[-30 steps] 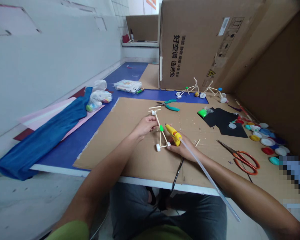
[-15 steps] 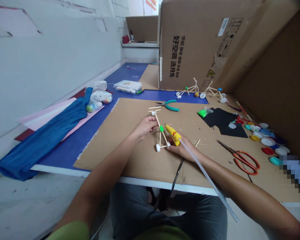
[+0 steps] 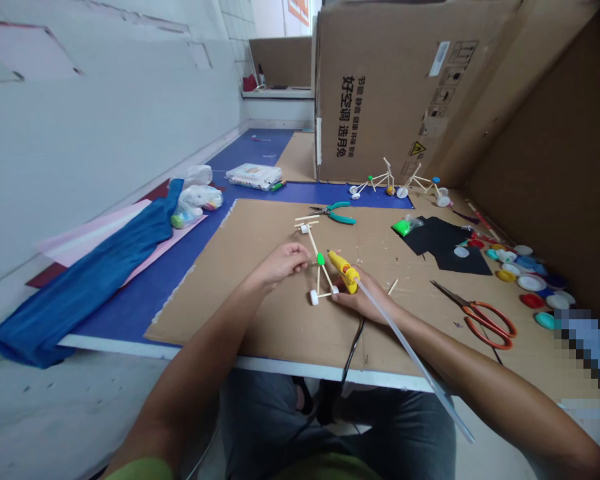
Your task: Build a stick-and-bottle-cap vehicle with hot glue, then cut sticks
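On the cardboard sheet (image 3: 250,233) that covers the table, one stick frame (image 3: 319,267) and one yellow glue gun (image 3: 344,271) are held near the middle, in front of the person; the frame is pinched by the curled fingers of the left hand (image 3: 280,262) at its long stick, and the gun is gripped from below by the right hand (image 3: 365,301), whose fingers are closed about its handle; one clear glue stick (image 3: 410,353) is seen jutting from the back of the gun, and one black cable (image 3: 353,347) is hung over the table edge. Two finished stick models (image 3: 375,180) (image 3: 423,183) are stood at the foot of one large cardboard box (image 3: 380,87); one pair of pliers (image 3: 337,213) is laid beyond the frame, one pair of scissors (image 3: 480,312) to the right, and a crowd of bottle caps (image 3: 530,283), too close-set to be counted, beside a black sheet (image 3: 445,237); one blue cloth (image 3: 95,273) is draped at the left. The frame's long axis is run away from the person, slightly leftward, with a white cap at the near end and a crosspiece at the far end; the gun's nozzle is pointed away and left, touching or just beside the green bead at mid-frame.
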Demonstrator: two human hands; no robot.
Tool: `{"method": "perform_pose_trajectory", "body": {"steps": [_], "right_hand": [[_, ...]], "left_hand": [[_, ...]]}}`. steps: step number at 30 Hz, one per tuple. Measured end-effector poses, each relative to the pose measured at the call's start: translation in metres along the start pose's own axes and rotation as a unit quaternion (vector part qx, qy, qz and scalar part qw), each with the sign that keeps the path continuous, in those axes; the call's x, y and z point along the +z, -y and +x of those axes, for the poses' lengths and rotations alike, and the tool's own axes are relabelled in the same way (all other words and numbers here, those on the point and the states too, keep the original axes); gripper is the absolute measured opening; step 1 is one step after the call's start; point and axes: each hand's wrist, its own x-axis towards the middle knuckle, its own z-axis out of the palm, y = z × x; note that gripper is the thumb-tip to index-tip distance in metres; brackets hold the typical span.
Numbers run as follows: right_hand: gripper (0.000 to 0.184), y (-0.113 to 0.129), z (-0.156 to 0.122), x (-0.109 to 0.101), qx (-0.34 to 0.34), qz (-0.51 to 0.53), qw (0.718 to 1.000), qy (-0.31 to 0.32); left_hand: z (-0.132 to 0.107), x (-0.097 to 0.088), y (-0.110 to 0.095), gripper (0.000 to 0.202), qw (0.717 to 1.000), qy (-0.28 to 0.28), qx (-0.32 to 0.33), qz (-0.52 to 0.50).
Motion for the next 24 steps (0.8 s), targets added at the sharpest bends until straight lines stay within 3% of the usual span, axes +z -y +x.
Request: {"method": "perform_pose_trajectory", "body": {"steps": [3, 8, 15, 24], "right_hand": [[0.033, -0.004, 0.001, 0.001, -0.005, 0.014, 1.0, -0.002], [0.032, -0.002, 0.0, 0.001, -0.005, 0.0, 1.0, -0.004], [0.033, -0.003, 0.0, 0.001, -0.013, -0.004, 1.0, 0.002], [0.032, -0.003, 0.001, 0.003, -0.009, 0.02, 1.0, -0.002]], "left_hand": [[-0.01, -0.003, -0.003, 0.023, 0.994, 0.1, -0.007, 0.038], [-0.015, 0.007, -0.004, 0.029, 0.983, 0.17, -0.01, 0.062], [-0.015, 0.025, 0.004, 0.032, 0.99, 0.13, -0.027, 0.048], [-0.016, 0.031, 0.005, 0.029, 0.993, 0.106, -0.037, 0.023]]}}
